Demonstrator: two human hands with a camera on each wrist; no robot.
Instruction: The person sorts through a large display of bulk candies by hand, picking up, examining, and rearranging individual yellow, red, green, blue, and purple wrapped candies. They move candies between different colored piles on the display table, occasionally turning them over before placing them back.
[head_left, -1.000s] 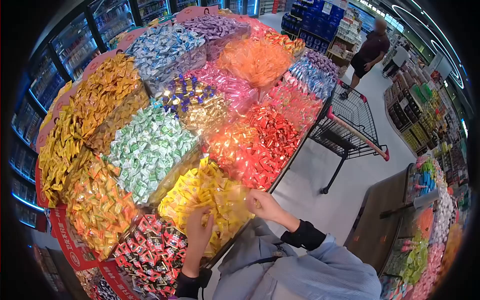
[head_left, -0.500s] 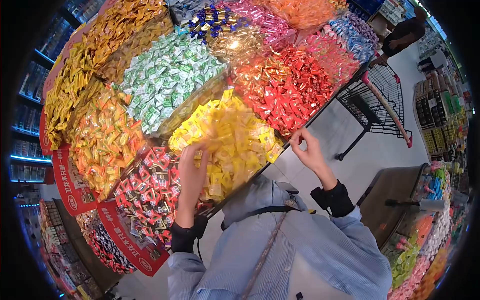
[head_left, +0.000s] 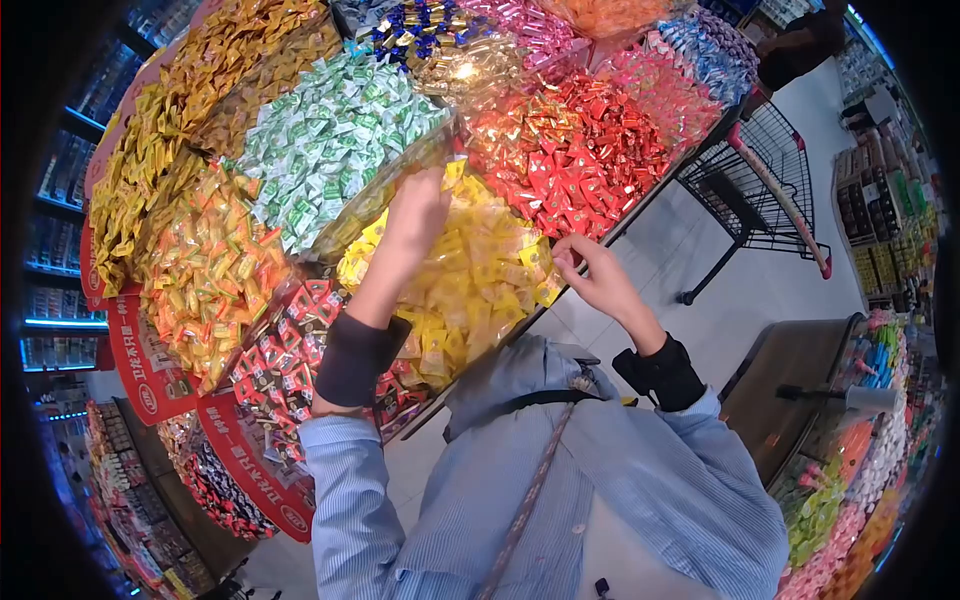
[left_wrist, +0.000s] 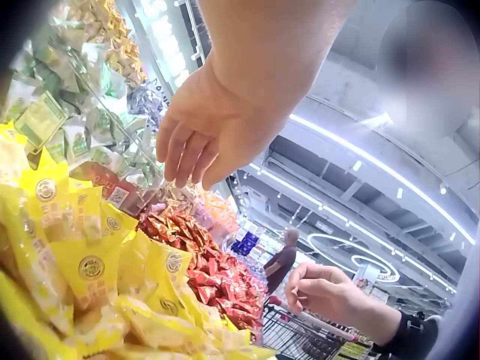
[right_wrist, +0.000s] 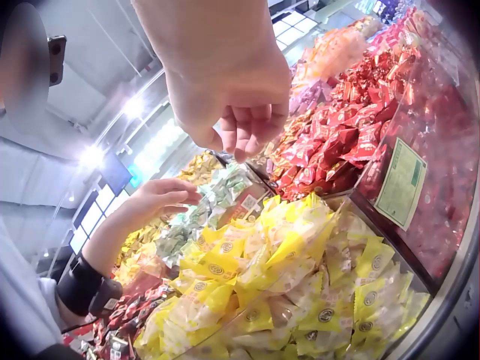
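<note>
My left hand (head_left: 415,215) reaches over the back left of a heap of yellow candy packets (head_left: 485,265), near the clear divider before the green-and-white candies (head_left: 335,150). In the left wrist view its fingers (left_wrist: 184,154) hang loosely downward with nothing in them. My right hand (head_left: 600,280) hovers at the heap's right edge, close to the table rim. Loosely bent fingers (right_wrist: 244,131) show on it in the right wrist view, holding nothing. Red-wrapped candies (head_left: 590,160) fill the bin just beyond.
Orange candies (head_left: 215,280) and red-and-black packets (head_left: 280,370) lie to the left. A shopping cart (head_left: 755,180) stands on the right, with a person (head_left: 800,50) behind it. Another display counter (head_left: 790,400) is at lower right.
The view has tilted down toward the yellow heap. My left hand has moved forward across it toward the green-and-white candies. The right hand, after shifting outward, has come slightly back toward the heap.
</note>
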